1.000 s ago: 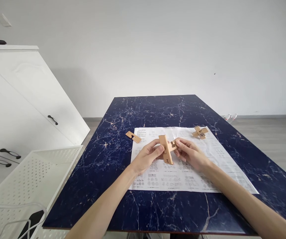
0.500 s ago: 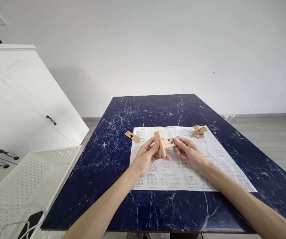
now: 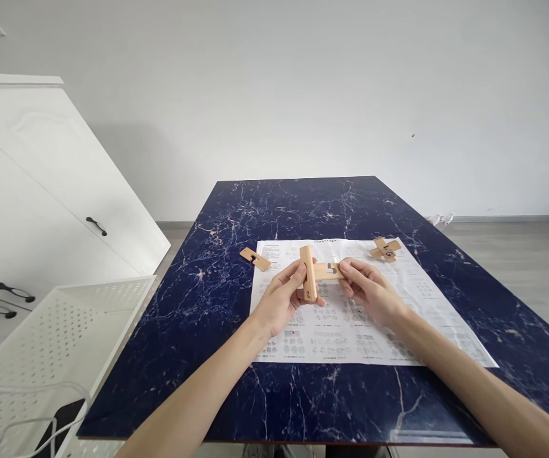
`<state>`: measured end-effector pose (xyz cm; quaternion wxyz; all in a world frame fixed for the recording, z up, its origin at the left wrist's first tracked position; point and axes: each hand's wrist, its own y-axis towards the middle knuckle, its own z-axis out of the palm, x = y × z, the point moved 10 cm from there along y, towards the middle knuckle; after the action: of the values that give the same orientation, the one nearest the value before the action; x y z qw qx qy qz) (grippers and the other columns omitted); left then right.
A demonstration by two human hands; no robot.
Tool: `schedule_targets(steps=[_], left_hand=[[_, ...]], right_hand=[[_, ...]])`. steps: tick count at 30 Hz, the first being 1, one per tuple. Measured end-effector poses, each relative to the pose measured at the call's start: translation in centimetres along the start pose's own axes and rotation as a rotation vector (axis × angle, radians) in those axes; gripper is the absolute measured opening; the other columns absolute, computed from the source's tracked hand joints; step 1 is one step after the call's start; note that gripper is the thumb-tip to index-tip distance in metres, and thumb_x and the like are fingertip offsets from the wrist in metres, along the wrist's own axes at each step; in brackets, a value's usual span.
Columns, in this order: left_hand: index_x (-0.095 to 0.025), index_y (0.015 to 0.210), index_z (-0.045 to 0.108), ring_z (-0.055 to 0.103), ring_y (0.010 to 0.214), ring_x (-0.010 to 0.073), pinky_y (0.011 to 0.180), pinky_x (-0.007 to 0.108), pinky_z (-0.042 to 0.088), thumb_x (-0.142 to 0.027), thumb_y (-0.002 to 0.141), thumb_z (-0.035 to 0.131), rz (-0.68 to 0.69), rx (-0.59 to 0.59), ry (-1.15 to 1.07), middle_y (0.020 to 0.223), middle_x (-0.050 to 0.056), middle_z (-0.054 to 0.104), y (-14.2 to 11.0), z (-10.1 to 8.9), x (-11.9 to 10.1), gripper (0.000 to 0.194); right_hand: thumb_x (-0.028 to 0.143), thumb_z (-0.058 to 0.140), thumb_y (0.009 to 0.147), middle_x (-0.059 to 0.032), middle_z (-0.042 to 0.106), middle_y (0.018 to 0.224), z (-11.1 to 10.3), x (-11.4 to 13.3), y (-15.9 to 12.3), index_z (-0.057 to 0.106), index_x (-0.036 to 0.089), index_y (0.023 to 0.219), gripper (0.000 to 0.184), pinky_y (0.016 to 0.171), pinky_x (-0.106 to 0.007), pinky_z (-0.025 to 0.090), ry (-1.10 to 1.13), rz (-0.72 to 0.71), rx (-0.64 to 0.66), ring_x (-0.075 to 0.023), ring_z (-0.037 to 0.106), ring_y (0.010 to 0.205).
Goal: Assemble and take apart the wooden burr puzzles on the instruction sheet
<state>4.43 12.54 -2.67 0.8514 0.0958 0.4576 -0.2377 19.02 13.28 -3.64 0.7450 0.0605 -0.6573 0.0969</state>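
Note:
My left hand (image 3: 281, 299) is closed round an upright flat wooden piece (image 3: 307, 273) marked with a 2. My right hand (image 3: 367, 289) pinches a second flat wooden piece (image 3: 327, 271) that lies crosswise and meets the first one. Both pieces hover just above a printed instruction sheet (image 3: 350, 331) spread on the dark blue marble table (image 3: 303, 203). A single notched wooden piece (image 3: 256, 258) lies at the sheet's far left corner. A small wooden cross of two joined pieces (image 3: 386, 248) rests at the sheet's far right corner.
A white perforated basket (image 3: 64, 331) with a white cable and a dark object stands at the table's left. Behind it is a white cabinet (image 3: 30, 191) with black handles. Grey floor and a white wall lie beyond the table.
The marked piece has turned from tilted to nearly upright and shifted a little left. The crosswise piece now shows longer between my hands, which sit slightly further apart.

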Motion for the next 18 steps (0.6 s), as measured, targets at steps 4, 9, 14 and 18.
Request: schedule_targets(steps=[4, 9, 14, 18], left_hand=[[-0.021, 0.122, 0.075, 0.071, 0.062, 0.0134, 0.069, 0.028, 0.06, -0.058, 0.085, 0.084, 0.047, -0.034, 0.004, 0.076, -0.002, 0.067, 0.1, -0.41, -0.13, 0.053], [-0.018, 0.115, 0.078, 0.067, 0.058, 0.0129, 0.064, 0.028, 0.061, -0.054, 0.084, 0.086, 0.009, 0.018, -0.073, 0.075, 0.001, 0.07, 0.3, -0.26, 0.15, 0.048], [-0.017, 0.117, 0.079, 0.065, 0.056, 0.0126, 0.06, 0.028, 0.061, -0.046, 0.086, 0.087, -0.005, 0.028, -0.13, 0.073, 0.002, 0.07, 0.42, -0.35, 0.13, 0.043], [-0.018, 0.123, 0.077, 0.07, 0.06, 0.0153, 0.066, 0.03, 0.062, -0.048, 0.091, 0.081, 0.036, 0.006, -0.075, 0.074, 0.002, 0.071, 0.37, -0.54, -0.01, 0.044]], right_hand=[[0.068, 0.07, 0.093, 0.0036, 0.051, 0.061, -0.35, -0.11, 0.15, 0.059, 0.022, 0.087, 0.047, 0.047, -0.029, 0.02, -0.006, -0.009, -0.031, -0.0111, 0.032, 0.049], [0.065, 0.071, 0.094, 0.0037, 0.05, 0.06, 0.23, 0.22, -0.07, 0.054, 0.022, 0.079, 0.048, 0.048, -0.028, 0.023, 0.013, -0.016, 0.016, -0.0107, 0.033, 0.05], [0.063, 0.072, 0.095, 0.0047, 0.045, 0.057, 0.47, 0.57, -0.23, 0.054, 0.022, 0.077, 0.048, 0.049, -0.029, 0.022, 0.039, -0.039, 0.024, -0.0098, 0.033, 0.049], [0.063, 0.073, 0.093, 0.0051, 0.043, 0.058, -0.11, 0.34, -0.03, 0.056, 0.022, 0.079, 0.047, 0.049, -0.029, 0.019, 0.045, -0.046, -0.03, -0.0099, 0.03, 0.05]])
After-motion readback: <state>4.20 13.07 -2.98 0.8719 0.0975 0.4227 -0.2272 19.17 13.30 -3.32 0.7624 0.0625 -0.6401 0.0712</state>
